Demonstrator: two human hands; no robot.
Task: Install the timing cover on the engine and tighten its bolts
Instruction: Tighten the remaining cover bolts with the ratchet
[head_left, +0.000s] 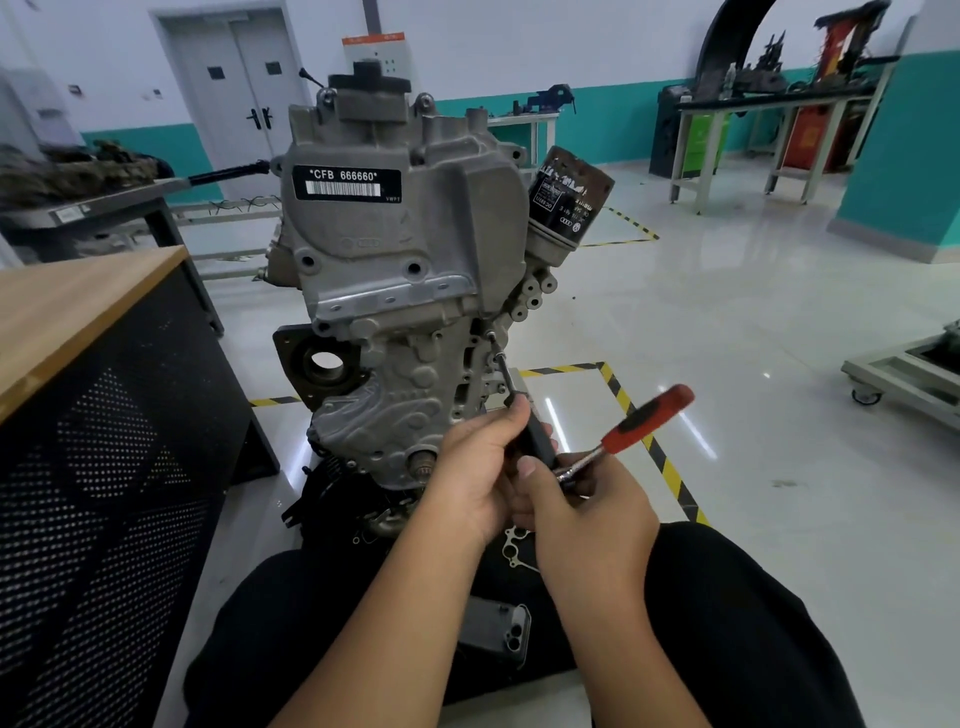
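I am steadying the extension bar (503, 370) with my left hand (478, 467) curled around it, right hand (582, 512) gripping the ratchet (631, 431). Timing cover (395, 291) is sitting on the engine. Keeping the bit square on 1 right-edge bolt (491, 335) while turning.

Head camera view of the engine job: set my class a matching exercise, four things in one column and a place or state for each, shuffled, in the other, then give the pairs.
Things
1. oil filter
2. ratchet
3. phone
4. barcode label

Places or states
A. lying on the person's lap
B. stuck on the upper timing cover
C. red handle, held at the hands
D. sticking out of the engine's right side

Pairs: 1-D, 2-C, 3-A, 4-B
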